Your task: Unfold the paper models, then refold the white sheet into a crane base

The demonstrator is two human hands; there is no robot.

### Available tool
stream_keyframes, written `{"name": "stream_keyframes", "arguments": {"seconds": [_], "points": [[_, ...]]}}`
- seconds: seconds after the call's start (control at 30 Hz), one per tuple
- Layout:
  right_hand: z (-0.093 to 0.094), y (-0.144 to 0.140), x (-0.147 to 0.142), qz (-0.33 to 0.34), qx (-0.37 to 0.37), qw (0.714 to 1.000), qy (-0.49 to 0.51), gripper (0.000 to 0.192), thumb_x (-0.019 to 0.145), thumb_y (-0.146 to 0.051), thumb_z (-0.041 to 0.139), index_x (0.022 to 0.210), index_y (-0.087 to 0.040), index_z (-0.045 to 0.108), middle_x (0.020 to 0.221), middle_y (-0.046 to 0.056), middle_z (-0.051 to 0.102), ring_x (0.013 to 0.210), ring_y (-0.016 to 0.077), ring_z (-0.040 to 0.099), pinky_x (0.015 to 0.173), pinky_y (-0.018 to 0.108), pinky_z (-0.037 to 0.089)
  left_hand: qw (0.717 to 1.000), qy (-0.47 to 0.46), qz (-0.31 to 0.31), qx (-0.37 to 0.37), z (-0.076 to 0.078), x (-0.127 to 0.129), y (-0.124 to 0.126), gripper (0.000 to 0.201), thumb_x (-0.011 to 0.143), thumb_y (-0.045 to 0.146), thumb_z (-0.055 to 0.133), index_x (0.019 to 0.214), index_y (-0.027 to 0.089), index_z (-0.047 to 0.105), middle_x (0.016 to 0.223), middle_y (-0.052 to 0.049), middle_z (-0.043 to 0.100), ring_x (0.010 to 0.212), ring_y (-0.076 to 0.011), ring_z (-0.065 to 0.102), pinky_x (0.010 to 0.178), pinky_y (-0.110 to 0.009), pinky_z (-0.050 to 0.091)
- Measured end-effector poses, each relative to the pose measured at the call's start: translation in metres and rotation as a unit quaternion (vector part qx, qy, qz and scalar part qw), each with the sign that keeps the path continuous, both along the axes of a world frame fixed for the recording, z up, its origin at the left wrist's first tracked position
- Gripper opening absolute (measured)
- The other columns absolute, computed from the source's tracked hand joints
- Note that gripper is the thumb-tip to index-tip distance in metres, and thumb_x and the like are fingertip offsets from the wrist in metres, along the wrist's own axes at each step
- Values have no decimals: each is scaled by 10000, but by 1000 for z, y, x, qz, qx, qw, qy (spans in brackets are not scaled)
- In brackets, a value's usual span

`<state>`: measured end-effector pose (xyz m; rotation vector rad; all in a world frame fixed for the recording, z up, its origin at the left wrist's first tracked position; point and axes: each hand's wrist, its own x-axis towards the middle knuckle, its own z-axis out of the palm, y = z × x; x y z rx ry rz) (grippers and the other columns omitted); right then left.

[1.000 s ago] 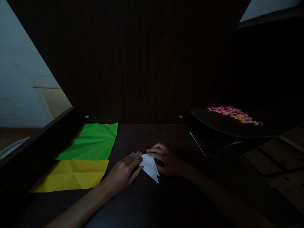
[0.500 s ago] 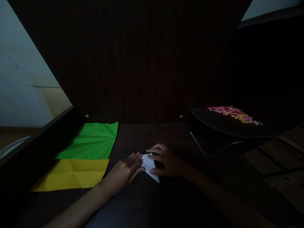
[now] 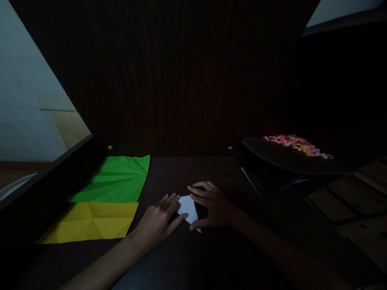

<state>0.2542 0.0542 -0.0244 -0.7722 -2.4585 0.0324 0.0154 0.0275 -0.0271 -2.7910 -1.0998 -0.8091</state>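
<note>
A small piece of white folded paper (image 3: 187, 207) lies on the dark wooden surface between my hands, its narrow tip pointing toward me and to the right. My left hand (image 3: 161, 215) rests flat against its left side, fingers stretched out and thumb on or beside the lower edge. On the opposite side my right hand (image 3: 213, 207) has its fingers spread and curved, with fingertips at the upper right edge and the thumb near the tip. Parts of the paper's edges are hidden under my fingers.
To the left lie a creased green sheet (image 3: 121, 179) and a creased yellow sheet (image 3: 93, 223), beside a raised dark side board (image 3: 57, 169). A dark upright panel (image 3: 181, 80) stands behind. At right, a rounded dark shelf (image 3: 272, 157) carries a heap of small colourful pieces (image 3: 298, 145).
My left fingers have slid a little left and my left thumb has spread outward, uncovering more of the white paper. My right thumb has moved slightly down toward the paper's tip.
</note>
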Motion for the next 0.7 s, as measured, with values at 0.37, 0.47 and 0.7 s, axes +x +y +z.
{"name": "stream_keyframes", "arguments": {"seconds": [0.37, 0.47, 0.7], "points": [[-3, 0, 1, -19, 29, 998, 43, 566, 697, -611, 730, 1054, -173, 706, 1195, 156, 681, 1104, 342, 577, 870, 536, 461, 997, -44, 64, 22, -5, -3, 2, 344, 844, 436, 673, 1018, 141, 641, 1150, -185, 697, 1066, -348, 672, 881, -506, 576], [-2, -1, 0, -22, 9, 998, 51, 473, 707, -519, 751, 1027, -172, 716, 1193, 139, 688, 1073, 331, 586, 849, 522, 482, 992, -89, 88, -30, -2, -4, 3, 323, 801, 405, 726, 1016, 195, 610, 1034, -113, 701, 931, -291, 694, 780, -437, 600], [-4, 1, -2, 1, -40, 997, 66, 372, 773, -353, 732, 1121, -225, 699, 1172, 92, 704, 1023, 287, 597, 801, 475, 525, 974, -190, 50, -110, 1, -4, 2, 386, 842, 261, 676, 1185, 225, 504, 1054, -63, 648, 940, -234, 664, 789, -367, 572]]}}
